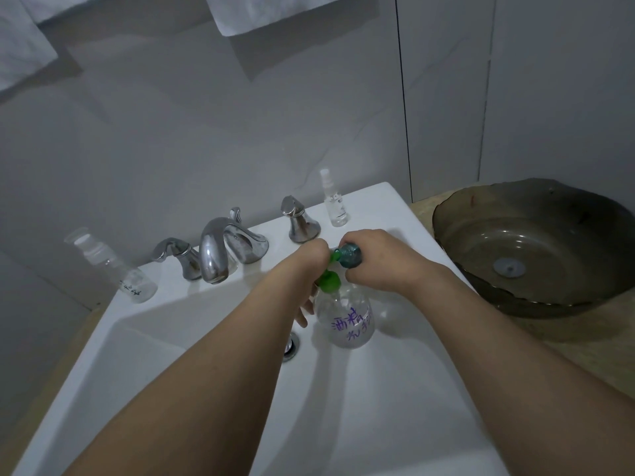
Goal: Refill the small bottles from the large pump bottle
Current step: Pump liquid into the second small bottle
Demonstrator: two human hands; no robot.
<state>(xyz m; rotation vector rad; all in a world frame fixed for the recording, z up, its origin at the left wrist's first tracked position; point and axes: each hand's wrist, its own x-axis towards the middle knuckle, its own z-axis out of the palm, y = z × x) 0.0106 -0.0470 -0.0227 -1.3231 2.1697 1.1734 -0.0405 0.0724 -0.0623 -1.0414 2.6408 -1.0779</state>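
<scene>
The large clear pump bottle (345, 322), marked with purple writing, stands tilted over the white sink basin (192, 338). Its green pump head (329, 282) sits at the top. My left hand (309, 269) grips the bottle around the neck and pump, with its fingers reaching down the bottle's left side. In my right hand (376, 261) is a small teal bottle (351, 256), its mouth held against the green nozzle. A small clear spray bottle (334, 202) stands on the sink's back right corner. Another clear bottle (113, 269) with a wide cap stands at the back left.
A chrome faucet (218, 247) with two handles lines the sink's back edge. The chrome drain (291, 347) shows beside the pump bottle. A brown glass bowl basin (536, 249) sits on the counter to the right. White towels (261, 12) hang above.
</scene>
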